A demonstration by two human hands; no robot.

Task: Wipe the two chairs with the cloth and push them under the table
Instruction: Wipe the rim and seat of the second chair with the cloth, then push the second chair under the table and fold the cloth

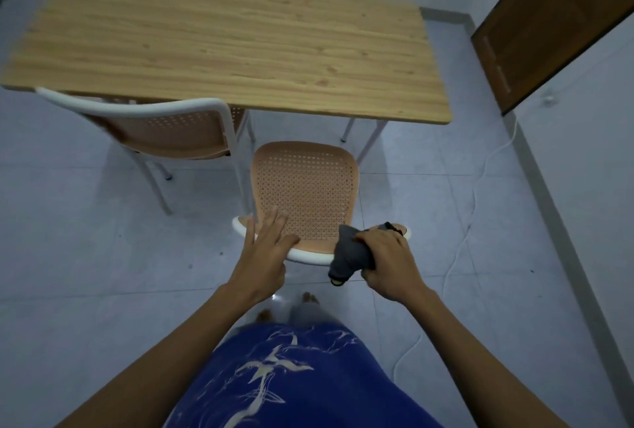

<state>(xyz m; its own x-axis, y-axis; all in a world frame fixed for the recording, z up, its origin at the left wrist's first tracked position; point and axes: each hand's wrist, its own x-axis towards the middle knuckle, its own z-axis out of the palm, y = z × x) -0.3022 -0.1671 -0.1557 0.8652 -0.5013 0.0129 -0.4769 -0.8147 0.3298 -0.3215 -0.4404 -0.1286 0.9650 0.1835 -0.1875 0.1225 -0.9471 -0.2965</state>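
Dim, bluish light; soft shadows lie on the floor (68, 204) beyond the left hand (267, 256). The table (240, 33) farther off looks smeared and bowed.

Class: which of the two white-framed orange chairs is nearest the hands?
The white-framed orange chair standing clear of the wooden table; the other chair sits partly tucked under it.

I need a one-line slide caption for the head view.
Right hand grips grey cloth at the near chair's backrest; left hand open beside it.

Arms extended forward; left hand (266, 249) straight-fingered, right hand (387, 256) gripping the cloth (350, 252).
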